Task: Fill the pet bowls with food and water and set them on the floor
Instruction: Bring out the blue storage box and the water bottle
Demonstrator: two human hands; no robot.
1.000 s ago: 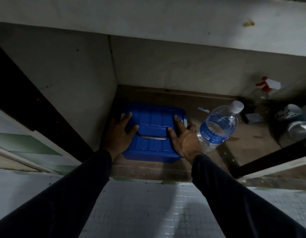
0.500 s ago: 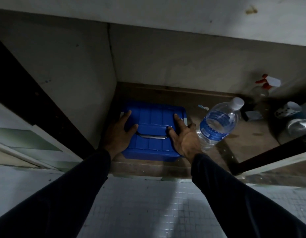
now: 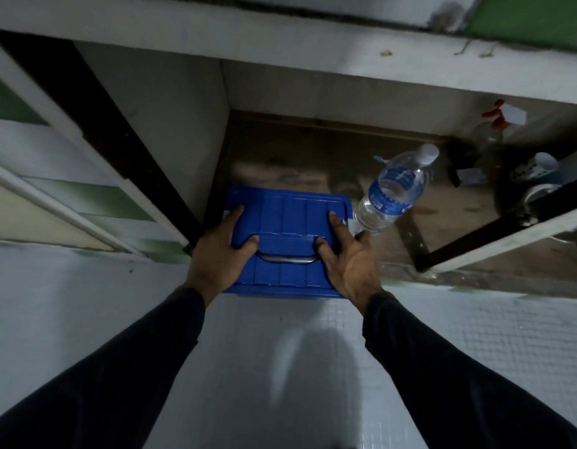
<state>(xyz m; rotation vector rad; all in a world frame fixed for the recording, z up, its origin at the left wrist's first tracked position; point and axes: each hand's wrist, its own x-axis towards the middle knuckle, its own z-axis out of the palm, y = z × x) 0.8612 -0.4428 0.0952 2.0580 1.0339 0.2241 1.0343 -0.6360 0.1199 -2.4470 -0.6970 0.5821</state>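
Hands, left [image 3: 220,251] and right [image 3: 348,260], grip the blue box [image 3: 288,218] with fingers curled around its sides, at the cupboard's mouth. Beside the box stands a water bottle [image 3: 394,191]. No bowls filled yet.

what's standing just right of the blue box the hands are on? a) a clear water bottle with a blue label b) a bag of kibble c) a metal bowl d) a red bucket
a: a clear water bottle with a blue label and white cap stands beside the blue box, close to the right hand.
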